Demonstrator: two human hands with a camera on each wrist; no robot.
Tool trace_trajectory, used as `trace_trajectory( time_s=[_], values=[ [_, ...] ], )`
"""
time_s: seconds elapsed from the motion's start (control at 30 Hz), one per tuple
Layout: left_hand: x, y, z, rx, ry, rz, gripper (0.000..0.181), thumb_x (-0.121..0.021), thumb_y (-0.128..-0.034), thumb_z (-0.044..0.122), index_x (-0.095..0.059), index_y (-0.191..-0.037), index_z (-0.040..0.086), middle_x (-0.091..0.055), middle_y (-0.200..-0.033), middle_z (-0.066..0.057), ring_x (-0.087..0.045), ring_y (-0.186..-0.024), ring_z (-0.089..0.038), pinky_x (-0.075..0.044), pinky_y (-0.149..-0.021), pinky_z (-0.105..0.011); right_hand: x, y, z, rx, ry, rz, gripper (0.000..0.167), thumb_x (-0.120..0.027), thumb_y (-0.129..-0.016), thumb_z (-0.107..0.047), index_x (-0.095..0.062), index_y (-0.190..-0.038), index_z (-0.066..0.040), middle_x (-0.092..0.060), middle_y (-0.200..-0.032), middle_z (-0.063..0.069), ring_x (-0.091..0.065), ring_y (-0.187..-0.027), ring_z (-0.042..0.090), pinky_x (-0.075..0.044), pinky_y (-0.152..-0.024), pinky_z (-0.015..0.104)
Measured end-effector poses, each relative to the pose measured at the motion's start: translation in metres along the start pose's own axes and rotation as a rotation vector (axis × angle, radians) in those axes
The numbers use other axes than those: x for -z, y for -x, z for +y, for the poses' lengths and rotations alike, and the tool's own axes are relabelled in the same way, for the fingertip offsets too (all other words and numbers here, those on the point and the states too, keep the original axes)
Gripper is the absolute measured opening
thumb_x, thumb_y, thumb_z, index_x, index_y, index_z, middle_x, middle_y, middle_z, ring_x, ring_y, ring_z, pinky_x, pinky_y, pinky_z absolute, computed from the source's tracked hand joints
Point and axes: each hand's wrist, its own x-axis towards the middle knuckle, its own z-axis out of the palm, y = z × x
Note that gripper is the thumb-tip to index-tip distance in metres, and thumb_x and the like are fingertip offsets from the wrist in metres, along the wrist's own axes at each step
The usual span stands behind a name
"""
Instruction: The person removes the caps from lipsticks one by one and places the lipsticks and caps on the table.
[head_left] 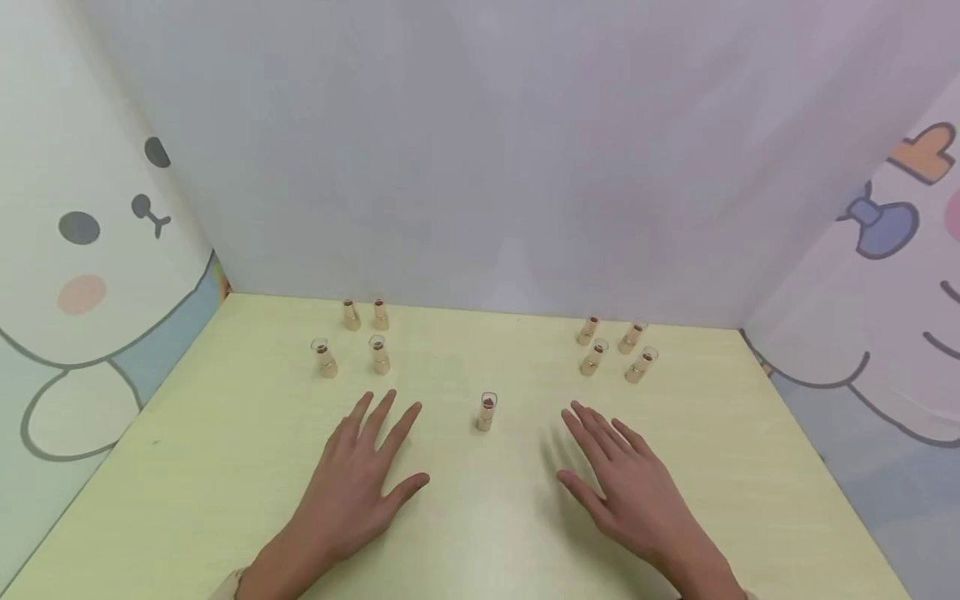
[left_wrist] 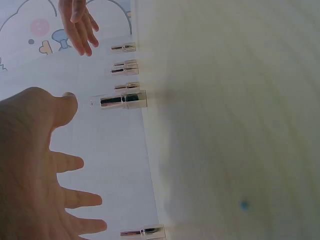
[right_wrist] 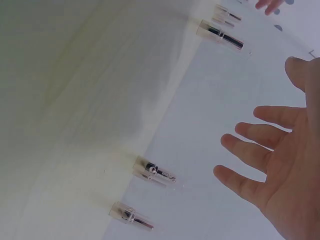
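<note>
A small clear-and-gold tube (head_left: 486, 412) stands upright near the table's middle, between the two hands. My left hand (head_left: 356, 483) hovers with fingers spread at its left, holding nothing; in the left wrist view that hand (left_wrist: 35, 165) shows bare fingers and the tube (left_wrist: 122, 100) beyond the thumb. On the other side my right hand (head_left: 637, 492) is held above the table, fingers extended and empty. The right wrist view shows this hand (right_wrist: 275, 160) touching none of the tubes, with the middle tube (right_wrist: 220, 35) near the top.
Several similar tubes (head_left: 381, 356) stand in a group at the back left, and several more (head_left: 593, 358) at the back right. A pale curtain (head_left: 480, 167) rises behind the yellow table (head_left: 480, 517), with cartoon-printed cloth (head_left: 75, 275) along the sides.
</note>
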Motion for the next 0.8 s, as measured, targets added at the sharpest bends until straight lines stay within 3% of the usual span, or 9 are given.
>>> trace_trajectory(
  time_s=[0.2, 0.37, 0.53, 0.8],
  values=[
    [0.002, -0.003, 0.007, 0.058, 0.141, -0.023, 0.079, -0.074, -0.0933, 0.051, -0.040, -0.161, 0.027, -0.048, -0.160, -0.012, -0.041, -0.150, -0.042, -0.047, -0.108, -0.066, 0.002, -0.006, 0.000, 0.054, -0.025, 0.102, 0.065, -0.050, -0.107, -0.056, -0.048, -0.156, -0.014, -0.059, -0.153, 0.006, -0.061, -0.136, 0.024, -0.042, -0.115, 0.048],
    [0.000, -0.008, 0.007, 0.045, 0.200, 0.026, 0.077, -0.083, -0.0886, 0.039, -0.048, -0.155, 0.023, -0.056, -0.152, -0.007, -0.053, -0.140, -0.032, -0.056, -0.099, -0.055, 0.002, -0.012, -0.002, 0.102, -0.045, 0.178, 0.061, -0.045, -0.109, -0.055, -0.053, -0.153, -0.014, -0.066, -0.144, 0.006, -0.067, -0.122, 0.026, -0.047, -0.107, 0.048],
    [-0.004, -0.016, 0.006, 0.060, 0.292, 0.059, 0.069, -0.087, -0.0861, 0.029, -0.057, -0.147, 0.019, -0.064, -0.141, 0.000, -0.061, -0.128, -0.024, -0.057, -0.101, -0.045, 0.000, -0.021, -0.003, 0.123, -0.082, 0.205, 0.057, -0.045, -0.109, -0.053, -0.058, -0.148, -0.014, -0.071, -0.134, 0.005, -0.068, -0.115, 0.025, -0.053, -0.099, 0.046],
    [-0.012, -0.029, 0.009, 0.126, 0.401, -0.053, 0.067, -0.087, -0.0860, 0.026, -0.059, -0.146, 0.021, -0.066, -0.140, 0.003, -0.064, -0.125, -0.022, -0.057, -0.100, -0.045, -0.006, -0.033, -0.006, 0.115, -0.188, 0.205, 0.050, -0.059, -0.105, -0.047, -0.062, -0.143, -0.015, -0.074, -0.126, 0.001, -0.069, -0.114, 0.020, -0.059, -0.093, 0.042]
  ],
)
